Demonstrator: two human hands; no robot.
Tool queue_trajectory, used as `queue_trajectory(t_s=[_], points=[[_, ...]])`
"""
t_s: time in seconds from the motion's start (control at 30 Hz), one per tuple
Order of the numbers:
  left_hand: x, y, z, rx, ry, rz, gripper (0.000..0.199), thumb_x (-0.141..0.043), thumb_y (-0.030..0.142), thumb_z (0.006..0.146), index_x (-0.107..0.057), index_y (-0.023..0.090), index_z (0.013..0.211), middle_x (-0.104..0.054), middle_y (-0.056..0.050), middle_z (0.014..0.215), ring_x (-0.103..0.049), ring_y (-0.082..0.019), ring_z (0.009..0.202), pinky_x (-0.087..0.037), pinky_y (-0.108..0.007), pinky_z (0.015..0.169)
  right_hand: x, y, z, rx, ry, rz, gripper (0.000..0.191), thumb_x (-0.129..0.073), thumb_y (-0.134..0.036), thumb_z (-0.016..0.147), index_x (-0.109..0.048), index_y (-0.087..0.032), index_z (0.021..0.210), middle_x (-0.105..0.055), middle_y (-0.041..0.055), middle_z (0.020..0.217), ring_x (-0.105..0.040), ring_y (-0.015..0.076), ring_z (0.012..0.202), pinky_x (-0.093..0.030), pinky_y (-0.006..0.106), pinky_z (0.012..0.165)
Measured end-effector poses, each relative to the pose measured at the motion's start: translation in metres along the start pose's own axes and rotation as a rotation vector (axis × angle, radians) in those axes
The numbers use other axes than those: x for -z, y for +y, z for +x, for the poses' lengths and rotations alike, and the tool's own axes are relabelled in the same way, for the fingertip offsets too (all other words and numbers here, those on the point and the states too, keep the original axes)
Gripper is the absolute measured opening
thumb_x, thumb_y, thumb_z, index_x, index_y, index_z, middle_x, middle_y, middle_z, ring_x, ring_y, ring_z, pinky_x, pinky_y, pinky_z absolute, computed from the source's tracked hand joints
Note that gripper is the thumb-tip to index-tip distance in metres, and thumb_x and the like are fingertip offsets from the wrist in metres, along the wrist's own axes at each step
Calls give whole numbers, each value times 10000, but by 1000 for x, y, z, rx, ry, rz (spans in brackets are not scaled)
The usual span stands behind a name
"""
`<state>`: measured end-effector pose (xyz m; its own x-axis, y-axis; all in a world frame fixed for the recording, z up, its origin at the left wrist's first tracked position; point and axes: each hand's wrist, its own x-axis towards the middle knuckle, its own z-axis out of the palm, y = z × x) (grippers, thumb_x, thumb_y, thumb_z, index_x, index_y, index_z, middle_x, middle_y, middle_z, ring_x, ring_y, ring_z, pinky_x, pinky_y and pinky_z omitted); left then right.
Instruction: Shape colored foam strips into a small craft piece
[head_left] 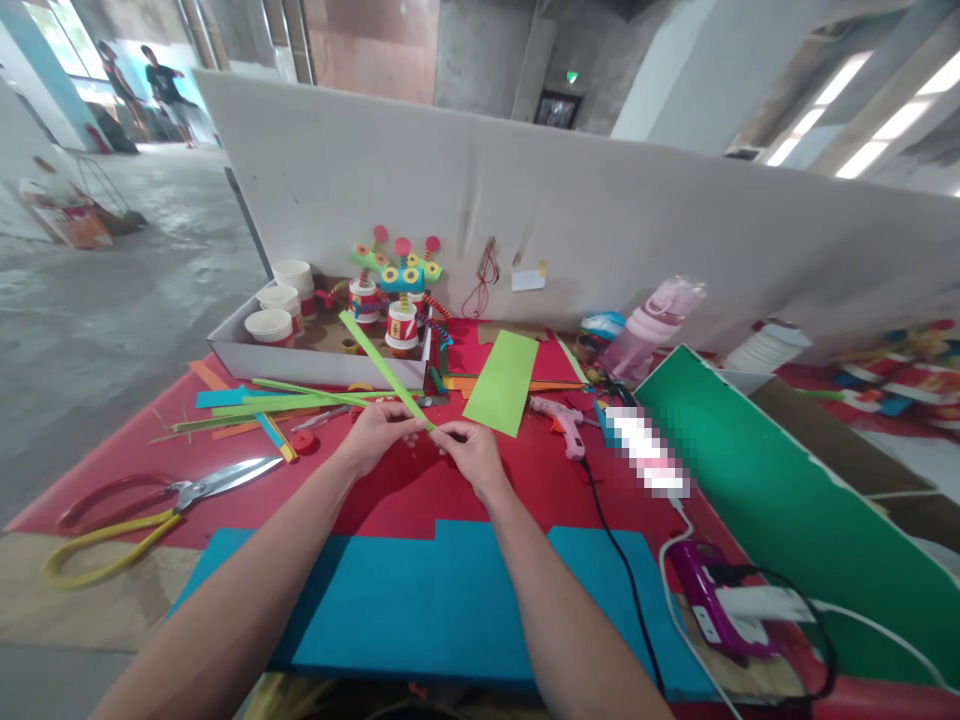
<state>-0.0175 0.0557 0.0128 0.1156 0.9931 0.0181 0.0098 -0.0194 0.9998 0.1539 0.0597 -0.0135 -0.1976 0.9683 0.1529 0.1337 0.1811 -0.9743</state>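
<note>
A long light-green paper strip [382, 367] slants up and to the left from between my two hands, above the red tabletop. My left hand [381, 436] pinches it near its lower end. Right beside it, my right hand [472, 452] grips the very end of the strip between thumb and fingers. Just beyond my right hand lies a wider light-green paper piece [504, 382]. More cut strips in green, blue and orange [255, 405] are heaped to the left of my left hand, with a small red roll [302, 442] near them.
Large scissors [180, 500] lie at left. A pink glue gun [564, 425] with a black cord rests at right, near a pink bottle [652, 325] and a purple power strip [709, 600]. Behind stands a box [322, 372] of cups and paper figures. Blue sheets [375, 600] lie in front.
</note>
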Motion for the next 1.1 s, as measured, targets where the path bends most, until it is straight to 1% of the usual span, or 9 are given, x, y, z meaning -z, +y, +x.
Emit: queue_trajectory(t_s=[0.07,0.1,0.23,0.33,0.43,0.53,0.7,0.83,1.1], points=[[-1,-1,0,13,-35,39,246,-767,365,650,-706,130,689,-617,-11,573,-520,-109,548,-403,-245,570,0,0,0,11,-12,-1,214,-666,-390,758,-740,-191,738,-674,14,652,-569,129,578,-421,237,556],[-1,-2,0,6,-24,60,241,-765,361,650,-706,130,682,-614,-10,568,-519,-110,547,-400,-245,566,-1,-1,-1,16,-21,-4,219,-659,-391,766,-743,-190,747,-680,18,663,-573,131,588,-424,238,562],[6,-1,3,-53,112,84,248,-753,361,662,-667,135,606,-602,-7,542,-516,-107,540,-390,-246,568,-1,-3,-1,4,-56,1,244,-648,-408,779,-759,-196,826,-713,27,722,-601,145,630,-453,249,598],[13,0,5,-63,179,39,265,-767,374,647,-659,136,610,-609,-9,541,-522,-107,534,-401,-249,577,0,-4,0,1,-49,13,260,-670,-404,760,-762,-210,906,-743,35,818,-644,171,724,-489,269,661],[17,1,6,-66,190,13,280,-782,387,632,-670,131,633,-612,-12,546,-528,-108,533,-410,-249,573,1,-6,0,27,-43,-12,268,-679,-411,756,-763,-219,922,-752,41,876,-666,195,803,-509,298,730],[17,0,6,-64,190,0,290,-786,393,630,-667,129,624,-608,-14,544,-525,-107,528,-414,-249,565,1,-9,-1,71,-10,-86,258,-687,-401,758,-761,-232,937,-754,40,903,-672,204,826,-511,317,773],[15,0,6,-62,180,-20,281,-792,380,629,-675,125,639,-606,-12,541,-518,-100,517,-404,-241,551,-2,-12,-4,80,30,-153,270,-680,-383,771,-755,-231,981,-749,49,899,-663,204,774,-509,299,682],[15,0,6,-55,181,-27,285,-789,386,630,-673,125,642,-608,-14,542,-522,-104,520,-407,-246,554,-2,-12,-4,57,32,-138,266,-661,-388,779,-762,-213,953,-740,51,824,-647,193,728,-481,272,617],[14,-2,6,-68,160,-41,273,-780,371,650,-660,127,626,-607,-12,538,-527,-105,529,-409,-251,575,-2,-7,-1,-19,38,-40,260,-676,-408,750,-765,-198,875,-711,24,717,-598,153,628,-452,253,588]])
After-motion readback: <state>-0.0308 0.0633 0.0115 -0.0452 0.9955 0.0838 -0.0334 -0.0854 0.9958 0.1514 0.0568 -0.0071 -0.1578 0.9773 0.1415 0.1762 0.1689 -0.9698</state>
